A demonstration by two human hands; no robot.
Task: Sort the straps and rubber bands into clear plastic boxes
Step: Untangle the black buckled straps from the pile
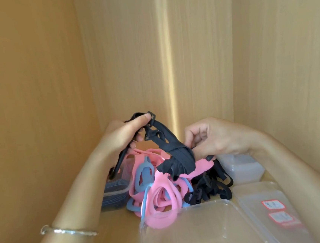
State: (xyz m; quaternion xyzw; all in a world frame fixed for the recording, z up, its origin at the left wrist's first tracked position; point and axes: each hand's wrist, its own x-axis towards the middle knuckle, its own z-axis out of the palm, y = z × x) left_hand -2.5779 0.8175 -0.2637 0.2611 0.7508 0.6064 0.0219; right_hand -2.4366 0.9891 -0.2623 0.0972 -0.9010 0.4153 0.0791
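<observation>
Now, both hands work inside a wooden cupboard, above a heap on its shelf (117, 222); the left hand (121, 136) is raised at the left, its grip closed round one end of a black strap (177, 154), with the thumb pressed near a small black buckle (152, 115) at the top; the strap runs down to the right into a thick wound bundle, and the right hand (214, 136) pinches that bundle from the right side with curled fingers; a loose end of the strap hangs below the left hand.

Beneath the strap lies a tangle of pink rubber bands (162, 196) mixed with blue rubber bands (144, 176); just right of it sits a pile of more black straps (209, 188), touching the pink ones.

A clear plastic box (203, 233) stands at the near edge, and a few pink bands droop over its far rim; to its right lies a clear lid (258, 194) bearing two red-edged stickers (272, 204); a smaller clear box (242, 170) sits farther back, under the right wrist; at the left another clear box (120, 191) holds dark grey-blue bands (114, 201).

A silver bracelet (68, 230) circles the left forearm; a narrow strip of light (166, 62) falls down the cupboard's back wall (120, 57).
</observation>
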